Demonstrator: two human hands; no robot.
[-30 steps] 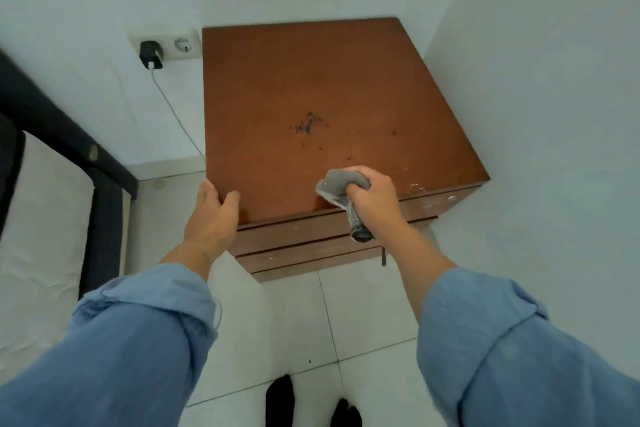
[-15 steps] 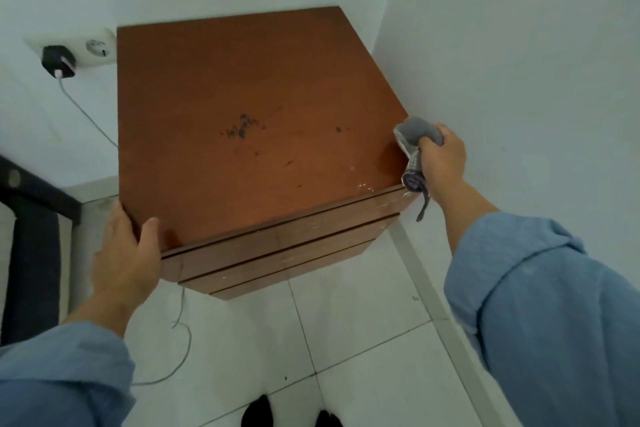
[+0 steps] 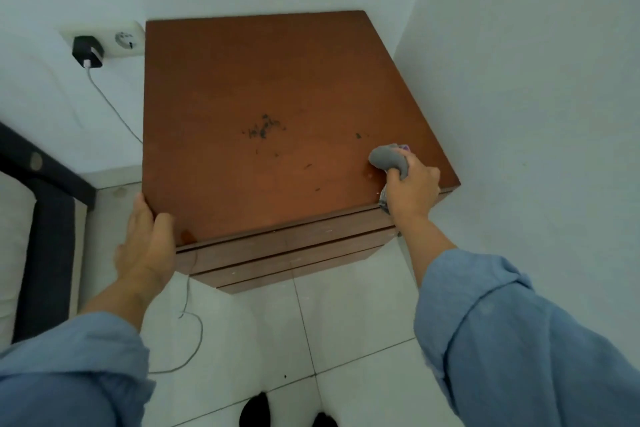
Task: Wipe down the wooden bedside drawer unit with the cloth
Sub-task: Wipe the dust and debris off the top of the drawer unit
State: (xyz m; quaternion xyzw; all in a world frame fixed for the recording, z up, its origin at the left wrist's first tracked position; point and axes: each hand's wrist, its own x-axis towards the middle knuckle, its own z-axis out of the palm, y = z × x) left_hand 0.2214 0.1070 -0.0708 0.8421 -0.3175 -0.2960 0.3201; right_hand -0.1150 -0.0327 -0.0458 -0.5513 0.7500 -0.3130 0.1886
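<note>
The wooden bedside drawer unit [image 3: 263,80] stands in the room corner, its brown top facing me. Dark specks of dirt [image 3: 264,128] lie near the middle of the top. My right hand [image 3: 412,191] grips a bunched grey cloth [image 3: 388,157] and holds it down on the top near the front right corner. My left hand [image 3: 149,243] grips the front left corner of the unit, thumb on top and fingers down the side. Drawer fronts [image 3: 287,253] show below the front edge.
White walls close in behind and to the right of the unit. A black charger [image 3: 87,51] sits in a wall socket at the left, its white cable [image 3: 187,315] trailing onto the tiled floor. A dark bed frame [image 3: 45,180] with a pale mattress stands at the left.
My right hand has carried the cloth from the unit's right side edge back onto the top near the front right corner. My left hand keeps its hold on the front left corner.
</note>
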